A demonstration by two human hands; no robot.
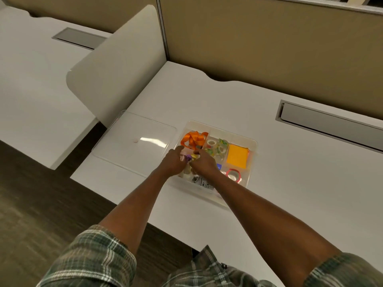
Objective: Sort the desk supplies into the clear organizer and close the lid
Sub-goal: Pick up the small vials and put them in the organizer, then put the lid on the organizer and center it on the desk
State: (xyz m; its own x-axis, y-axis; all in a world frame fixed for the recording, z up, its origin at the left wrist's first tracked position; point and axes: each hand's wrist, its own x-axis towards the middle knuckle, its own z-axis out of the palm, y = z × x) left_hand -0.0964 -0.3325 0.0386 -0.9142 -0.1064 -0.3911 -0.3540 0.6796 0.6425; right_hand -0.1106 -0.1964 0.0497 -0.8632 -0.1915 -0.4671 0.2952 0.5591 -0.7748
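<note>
Much of the near-left part of the clear organizer (251, 142) is hidden from us: both hands sit over it, and what lies under the palms cannot be made out. Our left hand (173, 161) comes in from 7 o'clock and our right hand (204, 162) from 5 o'clock; their fingertips meet over a cluster of small pieces, pink, purple and yellow (189, 158), too small and blurred to name. Both hands are curled with the fingers pinched around that cluster, but we cannot tell which hand actually grips which piece, or whether either grip is firm.

Toward 12 o'clock from the hands, an orange ribbon (194, 138) is bunched in the far-left compartment. At 1 o'clock, patterned tape rolls (217, 146) fill the middle compartment; their prints are unreadable. At 2 o'clock lies an orange pad of sticky notes (238, 156), and at 4 o'clock a pink-edged tape roll (234, 175), partly cut by the right wrist. A blue item (218, 166) peeks out just beside the right hand, mostly covered. Near the front wall, between the forearms, small metal clips (199, 180) show, blurred.

The clear lid (132, 141) lies flat on the white desk (290, 183) at 9 o'clock, touching or just beside the organizer's left edge; we cannot tell whether it is hinged. Plaid sleeves (91, 257) are cut off at the bottom edge.

No brand, label or legible writing shows on anything.
</note>
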